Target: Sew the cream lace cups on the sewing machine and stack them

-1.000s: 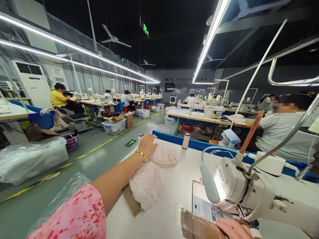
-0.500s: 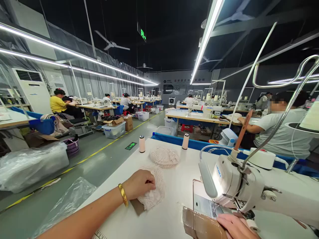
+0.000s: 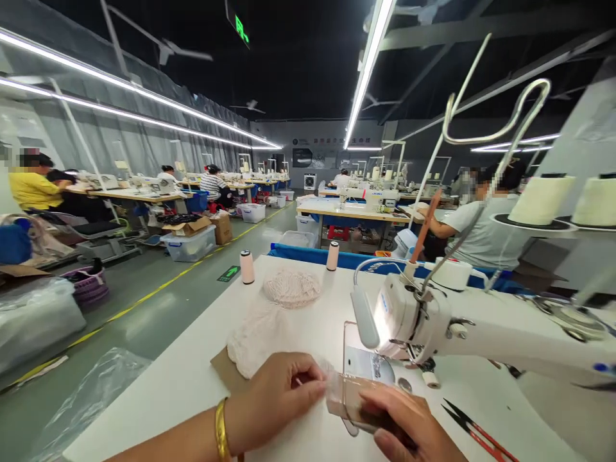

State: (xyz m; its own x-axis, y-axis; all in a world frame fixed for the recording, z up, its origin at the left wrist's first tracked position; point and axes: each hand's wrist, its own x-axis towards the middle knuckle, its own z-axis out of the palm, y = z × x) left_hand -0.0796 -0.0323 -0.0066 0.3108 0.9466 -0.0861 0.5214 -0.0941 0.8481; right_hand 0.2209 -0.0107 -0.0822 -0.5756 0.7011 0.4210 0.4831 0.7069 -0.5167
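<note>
My left hand (image 3: pixel 283 398), with a gold bangle at its wrist, pinches the edge of a thin, pale, sheer fabric piece (image 3: pixel 331 378). It meets the end of a brown, tape-covered piece (image 3: pixel 350 393) in front of the sewing machine (image 3: pixel 392 314). My right hand (image 3: pixel 409 420) curls over this piece, fingers on top and thumb below; the part under the palm is hidden. Left of my hands, pale lace fabric (image 3: pixel 257 337) lies on a brown card (image 3: pixel 226 369). Behind it sits a round pile of lace pieces (image 3: pixel 291 287).
Two thread spools (image 3: pixel 247 267) (image 3: pixel 332 256) stand at the table's far side. Red-handled thread snips (image 3: pixel 476 430) lie at right. Clear plastic (image 3: pixel 91 398) hangs by the left table edge. A co-worker (image 3: pixel 491 218) sits beyond the machine.
My left hand has moved right from the lace pieces to the tape-covered piece, now pinching sheer fabric. My right hand has come further over that piece. The view has turned right.
</note>
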